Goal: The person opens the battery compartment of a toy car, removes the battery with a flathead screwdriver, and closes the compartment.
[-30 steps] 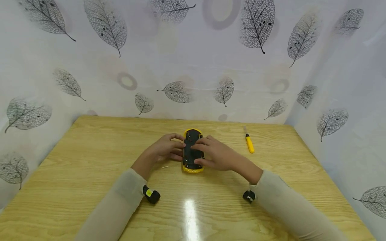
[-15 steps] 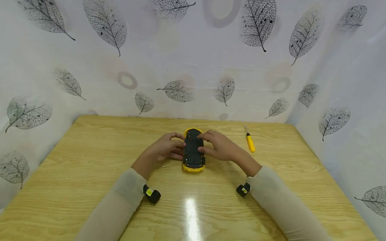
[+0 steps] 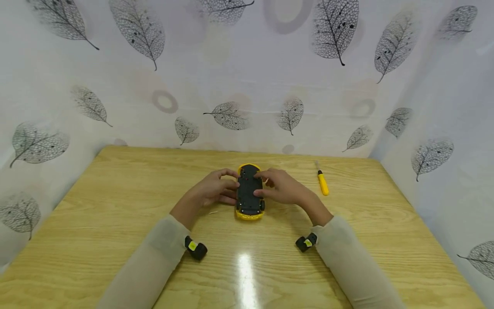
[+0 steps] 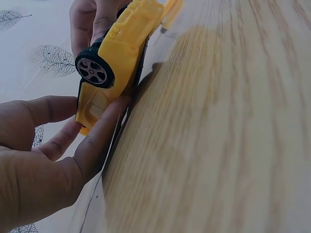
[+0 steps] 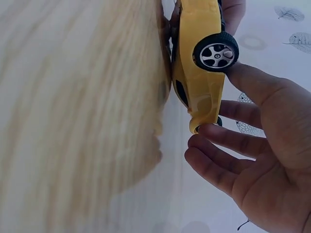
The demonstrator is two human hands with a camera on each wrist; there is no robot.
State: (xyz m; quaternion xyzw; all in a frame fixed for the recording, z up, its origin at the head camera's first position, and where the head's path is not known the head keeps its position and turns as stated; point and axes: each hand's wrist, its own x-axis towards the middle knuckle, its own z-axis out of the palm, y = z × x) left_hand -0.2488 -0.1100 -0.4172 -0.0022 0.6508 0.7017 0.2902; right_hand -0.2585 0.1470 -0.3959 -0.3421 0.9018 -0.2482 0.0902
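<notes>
A yellow toy car (image 3: 250, 193) lies upside down in the middle of the table, its black underside up. My left hand (image 3: 214, 189) holds its left side; in the left wrist view, fingers (image 4: 56, 108) reach the upper edge and another digit lies along the body near the tabletop. From the right, my right hand (image 3: 283, 185) grips the car with thumb and index finger on the underside. The right wrist view shows the thumb (image 5: 255, 80) right at a black wheel (image 5: 216, 52) with silver spokes, and the fingertips at the yellow end of the body.
A yellow-handled screwdriver (image 3: 323, 182) lies to the right, its shaft pointing at the back edge. Beside the left hand lies a small pale sliver (image 3: 213, 212). A leaf-patterned curtain (image 3: 247, 77) encloses the wooden table (image 3: 173, 266) at the back and sides.
My right hand has drawn back from across the underside toward the far right part of the car, uncovering the near right wheel. The left hand keeps its place.
</notes>
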